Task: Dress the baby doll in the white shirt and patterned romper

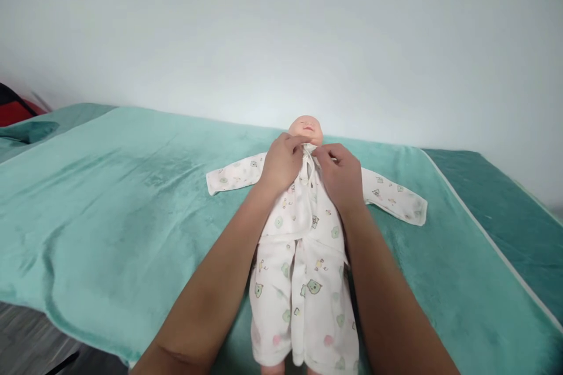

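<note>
A baby doll [307,128] lies on its back on a teal blanket [132,199], dressed in a white printed romper [303,258] with its sleeves spread out to both sides. My left hand [284,161] and my right hand [338,173] meet at the doll's neck. Both are closed in a pinch on the romper's collar, just under the chin. A thin white tie string hangs between the two hands. My forearms run down along the doll's body and hide parts of the romper's sides.
The blanket covers a bed against a white wall [281,53]. A darker teal cover [505,211] shows on the right beyond the blanket's white edging. A red and black object [13,110] sits at the far left. Grey floor [26,340] shows bottom left.
</note>
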Motion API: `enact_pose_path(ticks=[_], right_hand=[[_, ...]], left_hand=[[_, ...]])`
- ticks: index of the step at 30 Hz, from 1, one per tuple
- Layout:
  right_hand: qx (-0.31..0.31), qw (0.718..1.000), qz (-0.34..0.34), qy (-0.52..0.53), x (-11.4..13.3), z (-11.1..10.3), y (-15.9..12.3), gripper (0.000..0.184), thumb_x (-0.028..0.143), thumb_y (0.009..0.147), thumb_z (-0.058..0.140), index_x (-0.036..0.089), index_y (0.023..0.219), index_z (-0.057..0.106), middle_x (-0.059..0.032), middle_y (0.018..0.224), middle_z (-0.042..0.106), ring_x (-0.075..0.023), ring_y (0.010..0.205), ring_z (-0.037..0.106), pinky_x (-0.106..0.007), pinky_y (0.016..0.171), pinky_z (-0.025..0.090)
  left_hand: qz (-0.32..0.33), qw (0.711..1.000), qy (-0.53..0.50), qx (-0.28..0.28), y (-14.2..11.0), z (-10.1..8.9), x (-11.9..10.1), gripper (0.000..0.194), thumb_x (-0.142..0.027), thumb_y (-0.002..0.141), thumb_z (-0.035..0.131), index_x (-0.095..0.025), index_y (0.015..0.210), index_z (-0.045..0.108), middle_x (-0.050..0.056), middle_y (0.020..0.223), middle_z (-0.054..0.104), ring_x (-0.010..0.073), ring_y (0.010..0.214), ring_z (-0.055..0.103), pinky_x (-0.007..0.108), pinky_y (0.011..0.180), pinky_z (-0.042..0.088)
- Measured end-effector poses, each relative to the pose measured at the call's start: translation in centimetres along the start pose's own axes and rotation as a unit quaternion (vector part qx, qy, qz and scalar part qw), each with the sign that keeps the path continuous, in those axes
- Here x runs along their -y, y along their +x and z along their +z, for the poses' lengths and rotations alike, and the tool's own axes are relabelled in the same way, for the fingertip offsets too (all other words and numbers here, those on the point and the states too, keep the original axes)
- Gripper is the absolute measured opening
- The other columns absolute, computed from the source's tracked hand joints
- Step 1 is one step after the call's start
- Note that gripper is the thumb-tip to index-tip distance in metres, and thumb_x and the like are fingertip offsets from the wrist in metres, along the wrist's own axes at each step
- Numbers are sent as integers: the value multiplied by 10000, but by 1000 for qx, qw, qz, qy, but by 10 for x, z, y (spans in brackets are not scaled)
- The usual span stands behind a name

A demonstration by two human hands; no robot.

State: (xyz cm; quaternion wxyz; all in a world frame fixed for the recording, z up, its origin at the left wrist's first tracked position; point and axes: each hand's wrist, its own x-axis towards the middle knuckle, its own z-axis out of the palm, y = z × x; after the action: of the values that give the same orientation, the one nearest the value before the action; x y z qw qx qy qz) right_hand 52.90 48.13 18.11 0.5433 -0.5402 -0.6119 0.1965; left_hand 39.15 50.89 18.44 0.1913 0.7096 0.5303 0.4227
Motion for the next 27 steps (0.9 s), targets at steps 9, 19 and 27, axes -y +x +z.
enact_pose_path(ticks=[9, 19, 27], right_hand=[[77, 993, -38, -80, -1, -5, -21, 394, 355, 942, 465, 211, 1236, 684, -78, 1315, 686, -283, 1296, 514, -463, 1117, 389], [138, 983, -58, -107, 6, -3, -6, 355, 318, 977, 395, 240, 1147, 696, -61, 1316, 687, -253, 1294, 532, -436, 1147, 332], [202, 976, -16, -81, 1, -15, -21, 565, 377, 905, 568, 299, 1461, 500, -40, 1619, 406, -286, 1522, 291, -538, 1231, 252]], left_hand=[[9, 991, 126, 38, -16, -4, -1, 458, -157, 969, 393, -224, 1315, 684, 103, 1249, 602, 279, 1188, 542, 446, 1102, 419], [-5, 999, 44, 25, -9, -3, 7, 405, -190, 976, 413, -210, 1267, 693, 94, 1220, 629, 257, 1219, 552, 422, 1124, 411], [-5, 989, -135, -62, -22, -8, 2, 252, -187, 922, 513, -204, 1033, 738, 29, 1063, 744, 173, 975, 668, 301, 922, 513]])
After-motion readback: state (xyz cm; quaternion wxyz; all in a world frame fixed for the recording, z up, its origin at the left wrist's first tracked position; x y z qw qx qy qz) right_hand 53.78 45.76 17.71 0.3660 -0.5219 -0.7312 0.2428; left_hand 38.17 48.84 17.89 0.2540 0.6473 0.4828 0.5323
